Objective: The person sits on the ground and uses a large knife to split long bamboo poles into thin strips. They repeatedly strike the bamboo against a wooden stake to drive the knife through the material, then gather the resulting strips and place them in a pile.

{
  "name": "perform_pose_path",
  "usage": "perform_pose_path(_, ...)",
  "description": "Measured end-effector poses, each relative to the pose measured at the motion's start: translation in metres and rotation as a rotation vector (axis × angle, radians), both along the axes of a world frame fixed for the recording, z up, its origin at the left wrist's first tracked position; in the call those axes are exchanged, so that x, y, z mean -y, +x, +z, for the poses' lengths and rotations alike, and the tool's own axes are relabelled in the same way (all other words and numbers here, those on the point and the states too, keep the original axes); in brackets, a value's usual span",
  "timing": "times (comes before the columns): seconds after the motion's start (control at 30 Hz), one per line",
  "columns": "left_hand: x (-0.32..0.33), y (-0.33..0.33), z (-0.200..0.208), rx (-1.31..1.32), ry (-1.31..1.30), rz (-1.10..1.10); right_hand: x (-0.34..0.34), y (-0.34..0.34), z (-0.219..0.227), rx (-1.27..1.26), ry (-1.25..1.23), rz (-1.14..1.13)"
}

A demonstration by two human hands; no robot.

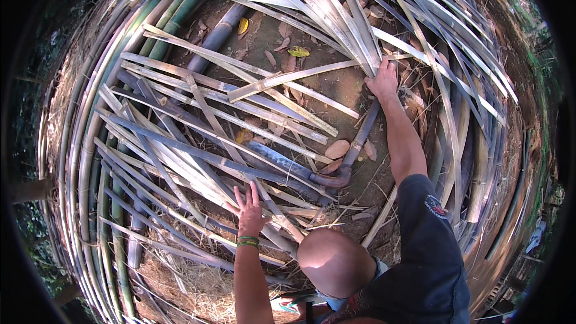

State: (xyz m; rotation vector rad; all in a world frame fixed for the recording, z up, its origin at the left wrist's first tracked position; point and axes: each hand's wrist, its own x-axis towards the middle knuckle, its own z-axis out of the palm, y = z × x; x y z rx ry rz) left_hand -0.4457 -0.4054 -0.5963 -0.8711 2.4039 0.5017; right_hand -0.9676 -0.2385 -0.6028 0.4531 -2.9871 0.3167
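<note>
Split bamboo strips lie crisscrossed over the ground, many of them in a loose pile at left. My left hand rests at the near end of that pile, fingers spread, touching strips but not wrapped around any. Reaching far forward, my right hand is closed around the near ends of a fan of bamboo strips; the exact number in its grasp is hidden. Between the hands lies a machete with a worn, bluish blade and a dark curved handle, partly among the strips.
Long whole bamboo poles line the left side, some green. More strips and poles are stacked at right. A dark bamboo pole lies on the soil, with dry leaves around. My bent knee is close in front.
</note>
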Motion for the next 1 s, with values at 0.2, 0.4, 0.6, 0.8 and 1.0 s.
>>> perform_pose_path(0.2, 0.0, 0.003, -0.002, 0.031, -0.02, -0.021, 0.007, 0.001, 0.003, 0.164, 0.063, -0.031)
perform_pose_path(0.4, 0.0, 0.0, -0.007, 0.015, -0.034, -0.052, -0.003, 0.02, 0.025, 0.176, 0.005, 0.067)
perform_pose_path(0.6, -0.003, -0.007, 0.0, 0.085, -0.011, -0.041, -0.025, 0.094, 0.069, 0.272, -0.211, 0.207)
perform_pose_path(0.8, -0.001, 0.001, 0.001, 0.032, -0.018, -0.034, -0.044, 0.175, 0.135, 0.393, -0.331, 0.379)
perform_pose_path(1.0, -0.005, -0.001, 0.003, 0.053, -0.018, -0.043, -0.029, 0.224, 0.221, 0.477, -0.357, 0.54)
